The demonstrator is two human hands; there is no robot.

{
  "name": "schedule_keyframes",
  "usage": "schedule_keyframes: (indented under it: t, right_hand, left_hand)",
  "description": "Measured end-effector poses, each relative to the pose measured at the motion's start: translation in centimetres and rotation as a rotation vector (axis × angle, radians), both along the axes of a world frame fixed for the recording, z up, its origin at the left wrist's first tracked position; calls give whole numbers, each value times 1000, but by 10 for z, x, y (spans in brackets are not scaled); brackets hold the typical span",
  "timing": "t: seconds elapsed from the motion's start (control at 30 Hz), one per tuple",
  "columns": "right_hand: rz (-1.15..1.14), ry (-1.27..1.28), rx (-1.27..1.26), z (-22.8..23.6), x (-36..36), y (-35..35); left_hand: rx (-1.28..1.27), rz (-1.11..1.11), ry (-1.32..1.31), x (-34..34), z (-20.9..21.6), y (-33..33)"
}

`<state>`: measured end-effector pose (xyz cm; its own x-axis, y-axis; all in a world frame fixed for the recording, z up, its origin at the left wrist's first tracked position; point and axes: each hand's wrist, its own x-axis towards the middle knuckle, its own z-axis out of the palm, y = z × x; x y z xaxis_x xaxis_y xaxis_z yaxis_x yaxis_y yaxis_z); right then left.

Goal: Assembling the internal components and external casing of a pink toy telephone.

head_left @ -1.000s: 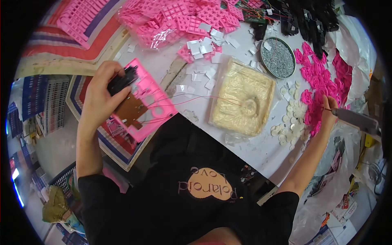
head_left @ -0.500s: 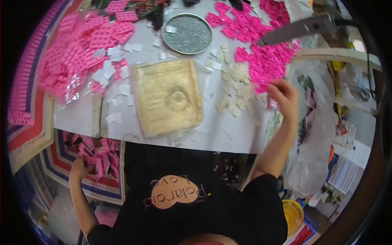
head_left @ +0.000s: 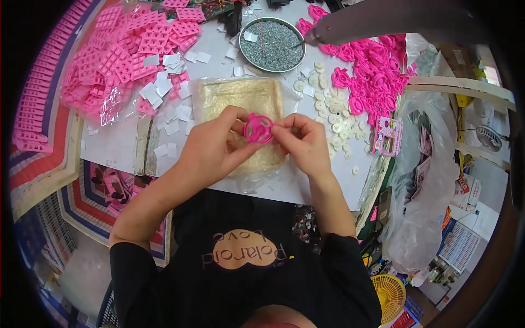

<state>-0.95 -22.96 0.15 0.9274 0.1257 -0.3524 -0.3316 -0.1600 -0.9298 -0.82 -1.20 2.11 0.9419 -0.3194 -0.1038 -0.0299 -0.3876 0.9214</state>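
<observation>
Over the middle of the table, both hands hold a bright pink plastic ring-shaped part (head_left: pixel 258 129) with openings in it. My left hand (head_left: pixel 216 139) has its thumb and fingers around the part's left side. The thumb and fingertips of my right hand (head_left: pixel 305 143) pinch its right edge. Beneath them lies a yellowish block (head_left: pixel 240 94) wrapped in clear plastic, partly covered by my hands. Several small white discs (head_left: pixel 340 116) are scattered just right of my right hand. Farther right is a heap of similar pink parts (head_left: pixel 374 74).
A round metal dish (head_left: pixel 275 70) of small grey pieces stands at the back. A grey elongated tool (head_left: pixel 377 24) hangs above the far right. Pink square-patterned panels (head_left: pixel 131 49) and white paper squares (head_left: pixel 158 90) lie left. A pink printed piece (head_left: pixel 387 135) rests near the right edge.
My left hand has come up from the bin at lower left, and my right hand in from the pink heap. Both now hold a pink part over the wrapped block.
</observation>
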Motion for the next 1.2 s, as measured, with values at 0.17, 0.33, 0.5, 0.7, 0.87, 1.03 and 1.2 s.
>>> schedule_keyframes:
  t: [0.17,0.33,0.5,0.7,0.87,1.03,1.2]
  right_hand:
    - [223,-539,-509,25,-5,8]
    - [380,-737,-429,25,5,12]
    - [493,-837,-528,12,15,5]
    - [513,-765,-718,10,22,10]
    - [485,-734,-812,4,24,14]
    - [483,-682,-917,7,27,19]
    - [551,-530,-969,11,36,23]
  left_hand:
    - [74,-84,-157,6,-11,5]
    - [54,-238,-72,16,-7,1]
    - [70,-240,-30,32,-10,-5]
    - [119,-182,-270,36,-21,-8]
    - [270,-193,-456,5,-26,7]
    - [371,-321,-573,-25,-33,0]
    - [423,-313,-594,-27,-34,2]
